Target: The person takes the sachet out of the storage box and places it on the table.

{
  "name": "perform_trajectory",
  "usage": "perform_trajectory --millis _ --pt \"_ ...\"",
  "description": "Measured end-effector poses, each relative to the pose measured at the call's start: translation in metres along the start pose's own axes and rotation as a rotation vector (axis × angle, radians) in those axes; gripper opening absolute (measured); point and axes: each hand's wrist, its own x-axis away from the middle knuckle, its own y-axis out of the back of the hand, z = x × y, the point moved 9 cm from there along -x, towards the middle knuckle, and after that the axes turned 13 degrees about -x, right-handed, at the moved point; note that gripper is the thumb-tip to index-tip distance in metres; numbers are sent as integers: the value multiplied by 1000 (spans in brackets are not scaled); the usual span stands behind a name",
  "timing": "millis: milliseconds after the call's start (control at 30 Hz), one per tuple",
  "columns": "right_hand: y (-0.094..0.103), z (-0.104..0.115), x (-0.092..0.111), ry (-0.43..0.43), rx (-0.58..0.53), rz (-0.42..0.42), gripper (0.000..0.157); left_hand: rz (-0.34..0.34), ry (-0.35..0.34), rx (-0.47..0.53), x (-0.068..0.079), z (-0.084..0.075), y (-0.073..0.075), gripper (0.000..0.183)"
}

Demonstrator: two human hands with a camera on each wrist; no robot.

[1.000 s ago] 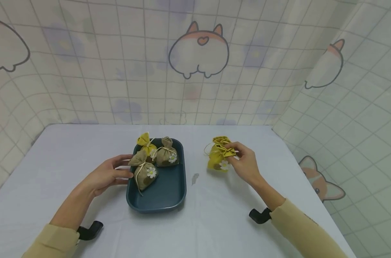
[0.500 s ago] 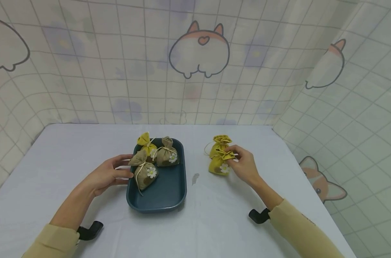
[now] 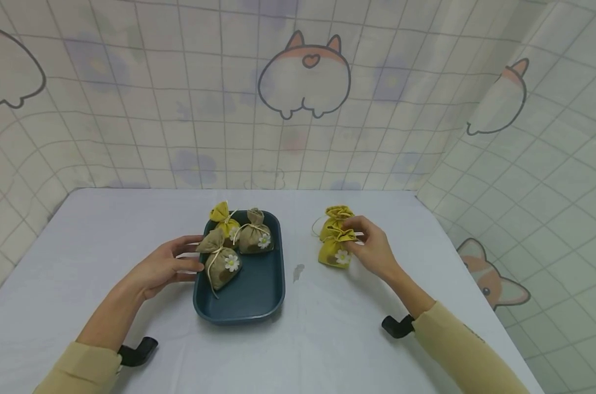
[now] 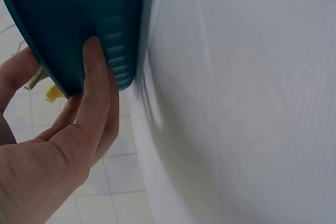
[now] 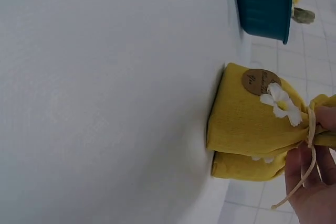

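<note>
In the head view, my left hand (image 3: pixel 162 268) touches the left side of a dark teal tray (image 3: pixel 244 306). The left wrist view has straight fingers (image 4: pixel 94 82) against the tray's outer wall, one digit reaching its rim. Two tan drawstring pouches (image 3: pixel 222 268) and a yellow pouch (image 3: pixel 222 219) sit in the tray, each with a white flower. To the right, my right hand (image 3: pixel 374 249) pinches the gathered neck of a yellow drawstring pouch (image 5: pixel 252 114) with a white flower and round brown tag. Its base stands at the table. A second yellow pouch (image 5: pixel 241 166) is directly behind it.
A white cloth covers the table (image 3: pixel 317 339). Behind and at the right hangs a checked curtain (image 3: pixel 180 109) with cartoon dog prints. A small grey mark (image 3: pixel 298 272) shows on the cloth between the tray and the yellow pouches.
The front yellow pouch has come slightly down toward the table, its neck still pinched in my right hand. My left hand and the tray stay put.
</note>
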Motion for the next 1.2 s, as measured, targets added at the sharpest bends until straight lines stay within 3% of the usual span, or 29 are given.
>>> perform_trajectory --millis 700,933,1200 --pt "-18 52 -9 155 127 173 44 0 6 6 0 1 1 89" --pt "-31 64 -11 197 13 193 40 0 9 -2 0 0 0 88" --pt "-49 67 -17 141 -114 219 38 -2 15 -2 0 2 0 88"
